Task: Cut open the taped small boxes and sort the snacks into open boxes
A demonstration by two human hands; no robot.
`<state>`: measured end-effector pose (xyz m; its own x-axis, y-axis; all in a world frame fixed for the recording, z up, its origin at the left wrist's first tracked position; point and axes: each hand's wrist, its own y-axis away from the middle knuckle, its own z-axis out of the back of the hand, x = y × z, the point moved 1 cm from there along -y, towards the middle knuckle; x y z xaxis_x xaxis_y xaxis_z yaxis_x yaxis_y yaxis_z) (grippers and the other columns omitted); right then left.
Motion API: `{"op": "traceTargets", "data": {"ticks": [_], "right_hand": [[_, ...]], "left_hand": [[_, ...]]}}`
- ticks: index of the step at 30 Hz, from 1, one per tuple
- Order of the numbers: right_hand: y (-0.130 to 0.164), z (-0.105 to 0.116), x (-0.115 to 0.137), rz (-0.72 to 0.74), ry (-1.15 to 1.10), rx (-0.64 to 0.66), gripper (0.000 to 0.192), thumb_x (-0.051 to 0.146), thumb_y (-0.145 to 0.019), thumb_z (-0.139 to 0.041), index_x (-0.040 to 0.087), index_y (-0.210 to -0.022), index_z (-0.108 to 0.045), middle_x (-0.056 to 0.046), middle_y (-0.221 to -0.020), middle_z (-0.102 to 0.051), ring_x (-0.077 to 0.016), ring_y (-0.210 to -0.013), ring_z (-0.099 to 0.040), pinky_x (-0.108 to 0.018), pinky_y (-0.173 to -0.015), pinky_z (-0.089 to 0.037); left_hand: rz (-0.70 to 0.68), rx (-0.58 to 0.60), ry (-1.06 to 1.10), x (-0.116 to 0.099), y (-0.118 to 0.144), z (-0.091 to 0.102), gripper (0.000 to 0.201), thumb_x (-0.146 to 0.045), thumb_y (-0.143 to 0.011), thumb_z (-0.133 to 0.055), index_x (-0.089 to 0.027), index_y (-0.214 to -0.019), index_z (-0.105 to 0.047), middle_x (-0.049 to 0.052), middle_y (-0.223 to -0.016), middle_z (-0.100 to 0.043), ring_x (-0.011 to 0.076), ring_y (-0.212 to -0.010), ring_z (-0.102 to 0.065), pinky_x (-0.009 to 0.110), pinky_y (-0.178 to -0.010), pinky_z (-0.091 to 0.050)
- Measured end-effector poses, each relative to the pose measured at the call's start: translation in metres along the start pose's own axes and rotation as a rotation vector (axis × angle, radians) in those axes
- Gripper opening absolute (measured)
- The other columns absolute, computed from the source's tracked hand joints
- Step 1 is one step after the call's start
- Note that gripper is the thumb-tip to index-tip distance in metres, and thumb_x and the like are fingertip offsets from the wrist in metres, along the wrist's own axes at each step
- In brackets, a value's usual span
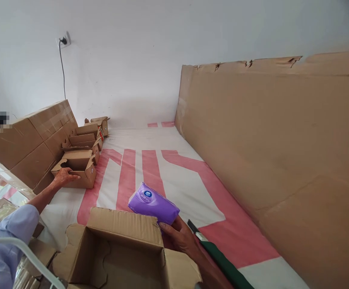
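Note:
My left hand (63, 177) reaches out to the left and grips the near wall of a small open cardboard box (81, 180), its fingertips partly hidden by the rim. In my right hand (180, 236) is a purple tissue pack (153, 204) with a blue round logo, tilted above the covered table. The thumb lies along its lower edge; the other fingers are mostly hidden behind it. Directly in front of me stands an open cardboard box (126, 263), its flaps folded outward and its bare inside showing.
More small open boxes (86, 138) line up behind the left one, beside a cardboard panel (33, 136). A large cardboard sheet (270, 132) walls off the right. A long dark green object (222, 259) lies by my right forearm. A curved white bar (27, 251) crosses the lower left.

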<state>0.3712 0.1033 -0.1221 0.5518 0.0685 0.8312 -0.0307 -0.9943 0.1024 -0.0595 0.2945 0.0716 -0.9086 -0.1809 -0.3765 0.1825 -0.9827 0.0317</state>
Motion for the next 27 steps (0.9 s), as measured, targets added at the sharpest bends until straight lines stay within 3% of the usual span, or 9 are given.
{"op": "traceTargets", "data": {"ticks": [14, 21, 27], "right_hand": [[0.01, -0.009, 0.017, -0.009, 0.02, -0.044, 0.061, 0.044, -0.068, -0.097, 0.028, -0.123, -0.077, -0.01, -0.116, -0.083, -0.0421, -0.129, -0.07, -0.057, -0.109, -0.057], [0.008, -0.009, 0.014, -0.001, 0.015, -0.063, 0.067, 0.048, -0.064, -0.098, 0.026, -0.124, -0.077, -0.012, -0.114, -0.084, -0.0433, -0.127, -0.071, -0.06, -0.108, -0.056], [0.012, -0.01, 0.018, -0.006, 0.057, -0.029, 0.069, 0.051, -0.072, -0.094, 0.023, -0.131, -0.073, -0.013, -0.112, -0.084, -0.0415, -0.127, -0.071, -0.058, -0.109, -0.056]], "left_hand": [[-0.045, -0.04, 0.011, -0.022, -0.03, -0.001, 0.04, -0.044, -0.077, -0.08, -0.008, -0.094, -0.075, 0.006, -0.074, -0.073, 0.0224, -0.078, -0.062, 0.032, -0.067, -0.04], [-0.037, -0.088, 0.01, -0.016, -0.044, -0.004, 0.045, -0.05, -0.073, -0.081, -0.013, -0.097, -0.076, 0.006, -0.077, -0.074, 0.0237, -0.081, -0.065, 0.03, -0.068, -0.044], [-0.016, -0.122, -0.008, -0.015, -0.064, -0.008, 0.049, -0.056, -0.067, -0.085, -0.018, -0.097, -0.077, 0.006, -0.079, -0.076, 0.029, -0.091, -0.071, 0.032, -0.075, -0.05]]}}
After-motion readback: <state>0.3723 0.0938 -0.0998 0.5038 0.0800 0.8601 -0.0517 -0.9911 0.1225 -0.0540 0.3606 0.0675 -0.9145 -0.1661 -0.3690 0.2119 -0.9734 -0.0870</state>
